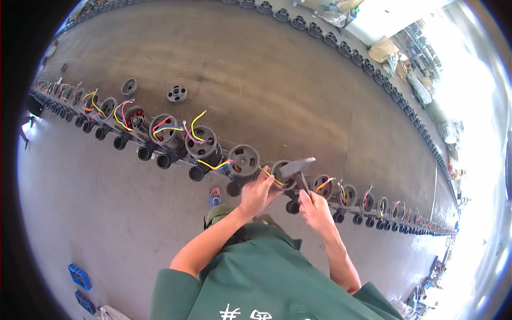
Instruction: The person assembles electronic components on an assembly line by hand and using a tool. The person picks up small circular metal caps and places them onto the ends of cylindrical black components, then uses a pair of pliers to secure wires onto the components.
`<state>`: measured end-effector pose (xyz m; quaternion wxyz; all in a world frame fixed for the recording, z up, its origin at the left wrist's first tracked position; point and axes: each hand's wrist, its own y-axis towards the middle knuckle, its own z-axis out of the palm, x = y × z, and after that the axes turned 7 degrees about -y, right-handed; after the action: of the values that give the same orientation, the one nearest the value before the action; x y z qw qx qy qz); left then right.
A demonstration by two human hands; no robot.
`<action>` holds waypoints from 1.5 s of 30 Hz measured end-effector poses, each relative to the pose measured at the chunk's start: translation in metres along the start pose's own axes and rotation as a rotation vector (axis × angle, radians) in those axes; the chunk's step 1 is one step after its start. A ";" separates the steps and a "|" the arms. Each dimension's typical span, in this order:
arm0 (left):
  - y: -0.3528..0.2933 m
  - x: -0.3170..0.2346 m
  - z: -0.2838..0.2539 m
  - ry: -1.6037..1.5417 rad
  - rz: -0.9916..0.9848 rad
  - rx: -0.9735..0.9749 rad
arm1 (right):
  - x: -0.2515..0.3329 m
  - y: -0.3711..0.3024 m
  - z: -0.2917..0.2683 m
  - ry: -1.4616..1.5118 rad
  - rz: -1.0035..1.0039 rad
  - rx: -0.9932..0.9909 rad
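Observation:
My right hand (314, 209) grips the handle of a hammer (296, 167), its metal head raised over a round dark motor part (281, 175) on the conveyor line. My left hand (257, 193) rests against that same part, fingers curled around its near edge beside yellow and red wires (269, 176). Both forearms come up from my green shirt at the bottom.
A long row of round motor parts with coloured wires (200, 141) runs diagonally on rollers from upper left to lower right. Two loose round parts (176, 94) lie on the wide brown belt (266, 80). Blue crates (80, 277) sit on the grey floor at lower left.

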<state>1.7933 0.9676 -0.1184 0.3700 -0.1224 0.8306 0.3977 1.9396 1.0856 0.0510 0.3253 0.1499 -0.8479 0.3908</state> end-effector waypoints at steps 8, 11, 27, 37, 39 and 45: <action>0.004 -0.001 0.007 -0.019 0.000 -0.008 | -0.051 0.009 0.033 -0.378 -0.246 -0.236; -0.005 -0.004 0.008 -0.056 -0.049 -0.013 | -0.052 0.016 0.030 -0.358 -0.248 -0.208; -0.015 0.005 0.015 -0.025 -0.128 0.049 | -0.015 -0.004 0.008 -0.237 -0.163 -0.080; 0.046 -0.116 -0.013 -0.358 -0.567 0.385 | -0.043 -0.078 -0.052 0.130 -0.247 -0.523; 0.040 -0.115 0.013 -0.505 -0.795 0.555 | -0.069 -0.065 -0.043 0.123 -0.216 -0.548; 0.030 -0.098 0.091 -0.342 -0.508 0.419 | -0.115 -0.033 -0.047 -0.145 -0.043 -0.416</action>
<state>1.8935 1.0467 -0.0688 0.6073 -0.1784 0.7633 0.1293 2.0617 1.1000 0.0153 0.2955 0.1253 -0.9281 0.1887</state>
